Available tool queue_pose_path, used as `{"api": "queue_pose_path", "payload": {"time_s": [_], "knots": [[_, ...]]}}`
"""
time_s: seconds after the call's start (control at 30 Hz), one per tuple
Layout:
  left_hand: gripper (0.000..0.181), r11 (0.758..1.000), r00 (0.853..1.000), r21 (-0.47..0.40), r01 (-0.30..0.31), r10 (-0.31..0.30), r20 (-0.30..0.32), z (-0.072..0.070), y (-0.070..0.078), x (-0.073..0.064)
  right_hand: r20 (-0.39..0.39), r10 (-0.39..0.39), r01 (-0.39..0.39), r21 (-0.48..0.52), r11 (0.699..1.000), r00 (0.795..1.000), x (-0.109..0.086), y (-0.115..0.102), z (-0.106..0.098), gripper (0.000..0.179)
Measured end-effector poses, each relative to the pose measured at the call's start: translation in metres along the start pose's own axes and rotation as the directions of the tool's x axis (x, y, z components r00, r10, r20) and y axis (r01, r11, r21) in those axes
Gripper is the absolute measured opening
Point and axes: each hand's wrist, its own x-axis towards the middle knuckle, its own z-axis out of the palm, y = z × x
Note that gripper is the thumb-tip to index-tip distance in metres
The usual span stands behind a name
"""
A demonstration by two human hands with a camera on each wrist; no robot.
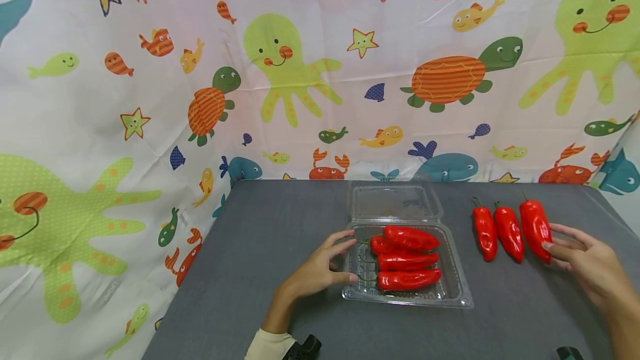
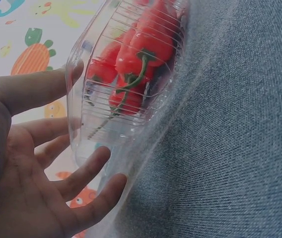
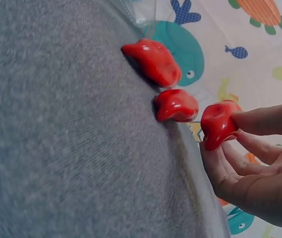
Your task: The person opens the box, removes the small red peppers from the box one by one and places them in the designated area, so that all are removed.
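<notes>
My left hand (image 1: 316,271) is at the left side of a clear plastic clamshell box (image 1: 457,279), fingers spread and loosely bent, the thumb at its edge. In the left wrist view the thumb (image 2: 36,89) touches the clear wall. Several glossy red peppers (image 1: 409,280) lie sideways in the box, their green stems toward my left hand. To the right of the box, my right hand (image 1: 590,263) pinches the lower part of a red pepper (image 1: 535,229) between thumb and fingers. In the right wrist view this pepper (image 3: 219,121) looks lifted off the cloth.
Two more red peppers, one (image 1: 485,234) beside the other (image 1: 509,234), lie between the box and my right hand. The box's lid (image 1: 392,201) is folded back. Grey cloth (image 1: 220,293) covers the table, and a sea-animal curtain (image 1: 310,143) hangs behind.
</notes>
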Motion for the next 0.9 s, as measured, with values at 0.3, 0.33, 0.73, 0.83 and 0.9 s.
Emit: {"api": "queue_pose_path", "payload": {"time_s": [0.3,0.33,0.73,0.83,0.9], "knots": [[0.078,1.0,1.0,0.002,0.0,0.0,0.0,0.0,0.0,0.0,-0.013,0.014,-0.014,-0.004,1.0,1.0,0.005,0.007,0.0,0.072],[0.078,1.0,1.0,-0.001,0.002,-0.002,0.001,0.0,0.0,0.0,-0.011,0.016,-0.016,-0.003,1.0,1.0,0.005,0.008,0.0,0.071],[0.077,1.0,1.0,0.006,0.001,-0.001,-0.002,0.0,0.001,-0.001,0.015,0.038,-0.038,-0.024,0.999,0.999,0.008,0.012,0.001,0.068],[0.077,1.0,1.0,0.01,0.001,-0.001,-0.002,0.0,0.0,-0.001,0.022,0.04,-0.039,-0.031,0.999,0.999,0.009,0.014,0.001,0.07],[0.077,1.0,1.0,0.009,0.005,-0.005,-0.001,0.0,0.0,0.0,0.022,0.043,-0.043,-0.038,0.998,0.999,0.009,0.015,0.001,0.07]]}}
